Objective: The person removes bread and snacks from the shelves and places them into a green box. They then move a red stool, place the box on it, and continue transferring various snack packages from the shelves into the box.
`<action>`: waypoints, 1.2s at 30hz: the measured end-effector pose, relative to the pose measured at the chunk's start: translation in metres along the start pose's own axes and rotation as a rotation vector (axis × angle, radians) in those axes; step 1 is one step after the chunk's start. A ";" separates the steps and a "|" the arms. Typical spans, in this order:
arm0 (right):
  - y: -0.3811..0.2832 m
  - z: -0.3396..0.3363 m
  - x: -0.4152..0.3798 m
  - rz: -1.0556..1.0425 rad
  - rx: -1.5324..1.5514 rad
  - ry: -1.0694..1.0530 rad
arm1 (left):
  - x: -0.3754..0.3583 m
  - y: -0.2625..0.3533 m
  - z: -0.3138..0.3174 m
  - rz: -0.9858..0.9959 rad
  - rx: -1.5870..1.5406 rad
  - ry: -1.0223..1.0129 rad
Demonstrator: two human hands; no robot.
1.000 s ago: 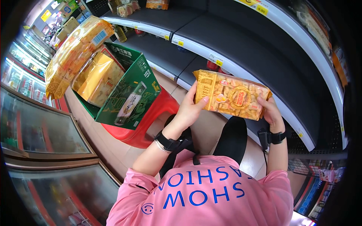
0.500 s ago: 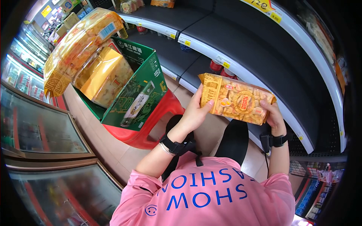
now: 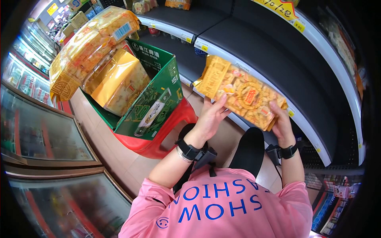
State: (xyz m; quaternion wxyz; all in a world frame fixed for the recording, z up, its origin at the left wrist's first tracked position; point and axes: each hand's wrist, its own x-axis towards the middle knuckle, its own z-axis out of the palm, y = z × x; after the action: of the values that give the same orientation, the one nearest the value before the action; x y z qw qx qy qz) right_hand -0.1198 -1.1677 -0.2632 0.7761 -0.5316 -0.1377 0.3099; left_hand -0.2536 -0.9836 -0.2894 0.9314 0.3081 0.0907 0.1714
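A gold-and-clear packet of snack pastry is held up in front of the shelf, tilted down to the right. My left hand grips its lower left side, thumb on the front face. My right hand closes around its lower right end, fingers partly hidden behind it. To the left, a green beer carton holds more gold snack packets. Another large snack packet leans across the top of the carton. The carton rests on a red plastic stool.
Dark shelves with white price rails curve along the right and back. A yellow price sign hangs at the top right. Glass-fronted coolers line the left. Tiled floor shows between the stool and coolers.
The packet in my hands has tipped, its left end rising toward the shelf and its right end staying low. My left hand has shifted to its lower edge. The view has turned slightly.
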 end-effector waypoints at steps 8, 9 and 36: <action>-0.042 0.011 -0.001 0.014 -0.293 -0.327 | 0.018 0.013 -0.007 -0.017 0.169 -0.002; -0.043 0.011 0.002 0.049 -0.293 -0.360 | 0.020 0.014 -0.004 -0.001 0.179 0.009; -0.064 0.144 0.332 -0.127 -0.747 0.383 | -0.071 0.072 -0.010 0.048 0.722 -0.179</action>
State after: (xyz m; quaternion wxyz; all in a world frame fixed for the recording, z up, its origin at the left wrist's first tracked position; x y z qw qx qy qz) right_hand 0.0794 -0.8679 -0.1858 0.5595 -0.8147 -0.1263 0.0858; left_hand -0.3414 -0.9507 -0.2496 0.7626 0.6327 0.0564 0.1223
